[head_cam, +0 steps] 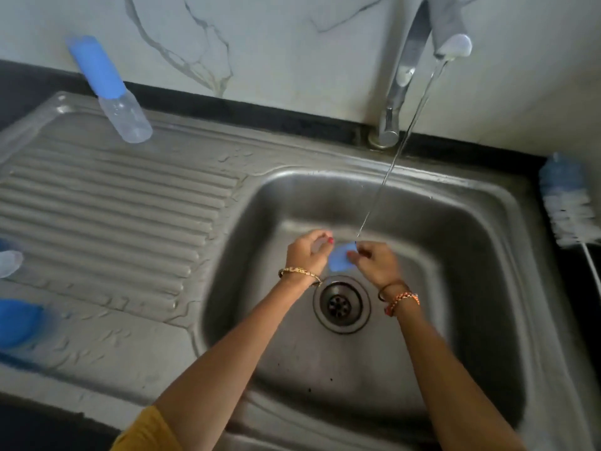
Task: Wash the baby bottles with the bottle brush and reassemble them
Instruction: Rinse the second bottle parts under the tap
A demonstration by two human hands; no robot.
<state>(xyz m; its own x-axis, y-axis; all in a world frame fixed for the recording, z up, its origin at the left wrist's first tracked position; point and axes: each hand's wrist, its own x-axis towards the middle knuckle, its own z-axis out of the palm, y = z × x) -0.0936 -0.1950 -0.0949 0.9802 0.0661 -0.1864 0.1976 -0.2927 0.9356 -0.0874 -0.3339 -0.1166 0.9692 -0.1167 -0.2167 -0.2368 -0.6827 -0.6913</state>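
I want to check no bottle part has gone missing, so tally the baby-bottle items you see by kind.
Assembled bottle with blue cap: 1
Blue part held in both hands under the water: 1
Bottle brush: 1
Blurred pieces at the drainboard's left edge, one clear, one blue: 2
Total: 5

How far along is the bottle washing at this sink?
Roughly midway, it seems. One bottle with a blue cap stands assembled on the drainboard, so it looks finished. Now the left hand and right hand hold a small blue part under the running water. The bottle brush lies aside by the sink. Blurred blue pieces at the left edge apparently await reassembly.
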